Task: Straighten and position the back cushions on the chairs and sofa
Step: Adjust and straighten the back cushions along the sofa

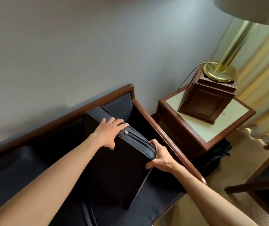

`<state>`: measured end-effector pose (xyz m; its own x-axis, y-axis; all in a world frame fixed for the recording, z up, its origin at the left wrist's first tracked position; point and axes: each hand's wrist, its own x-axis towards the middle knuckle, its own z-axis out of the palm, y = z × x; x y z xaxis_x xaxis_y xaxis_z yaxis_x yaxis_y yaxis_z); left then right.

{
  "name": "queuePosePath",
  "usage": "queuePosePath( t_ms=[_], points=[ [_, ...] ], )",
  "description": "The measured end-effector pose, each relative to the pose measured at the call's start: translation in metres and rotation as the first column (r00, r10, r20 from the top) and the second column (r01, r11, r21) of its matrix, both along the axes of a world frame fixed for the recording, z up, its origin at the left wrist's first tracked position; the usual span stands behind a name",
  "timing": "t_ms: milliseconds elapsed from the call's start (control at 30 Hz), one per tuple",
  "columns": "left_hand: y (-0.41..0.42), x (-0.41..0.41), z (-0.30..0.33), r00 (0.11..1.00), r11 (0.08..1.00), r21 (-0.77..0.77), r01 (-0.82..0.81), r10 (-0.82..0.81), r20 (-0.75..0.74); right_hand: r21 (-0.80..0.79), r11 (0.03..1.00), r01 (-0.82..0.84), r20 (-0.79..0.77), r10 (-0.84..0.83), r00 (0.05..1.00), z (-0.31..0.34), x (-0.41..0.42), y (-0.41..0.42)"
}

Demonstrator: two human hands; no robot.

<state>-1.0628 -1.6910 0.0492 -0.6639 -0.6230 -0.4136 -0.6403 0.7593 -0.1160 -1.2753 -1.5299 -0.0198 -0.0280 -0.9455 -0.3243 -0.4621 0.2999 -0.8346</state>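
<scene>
A dark navy back cushion (114,173) stands on edge at the right end of the wood-framed sofa (151,126), its zipper side (135,136) facing up. My left hand (109,132) lies over the cushion's top edge near the zipper pull, fingers wrapped over it. The cushion's near top corner is pinched in my right hand (160,158). The cushion is pulled away from the sofa's back, leaving a dark gap behind it. Another dark cushion (16,168) sits further left on the sofa.
A wooden side table (212,134) stands right of the sofa arm, carrying a brass lamp (220,70) on a wooden box base. A dark bag (215,157) lies on the carpet below it. Curtains hang at the right, and another wooden furniture edge (261,185) is at the lower right.
</scene>
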Motion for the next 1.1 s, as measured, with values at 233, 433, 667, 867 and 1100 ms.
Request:
queuePosePath(
  t_ms=[233,433,667,867,1100],
  points=[
    [0.040,0.140,0.008,0.943,0.939,0.089,-0.332,0.332,0.004,0.169,0.881,-0.442,-0.296,0.473,0.830,0.058,0.015,-0.035],
    [0.097,0.187,-0.009,0.845,0.854,0.145,-0.499,0.517,-0.140,0.394,0.732,-0.556,-0.632,0.654,0.415,0.086,0.109,-0.062],
    [0.108,0.238,-0.006,0.865,0.875,0.154,-0.458,0.479,-0.151,0.124,0.803,-0.583,-0.736,0.468,0.489,0.070,0.204,-0.037],
    [0.142,0.250,0.015,0.825,0.845,0.075,-0.529,0.533,-0.189,0.047,0.798,-0.600,-0.727,0.439,0.527,0.085,0.213,-0.022],
    [0.137,0.224,0.105,0.882,0.873,-0.140,-0.467,0.447,-0.149,0.007,0.801,-0.599,-0.651,0.458,0.606,0.119,0.196,-0.024]
  ],
)
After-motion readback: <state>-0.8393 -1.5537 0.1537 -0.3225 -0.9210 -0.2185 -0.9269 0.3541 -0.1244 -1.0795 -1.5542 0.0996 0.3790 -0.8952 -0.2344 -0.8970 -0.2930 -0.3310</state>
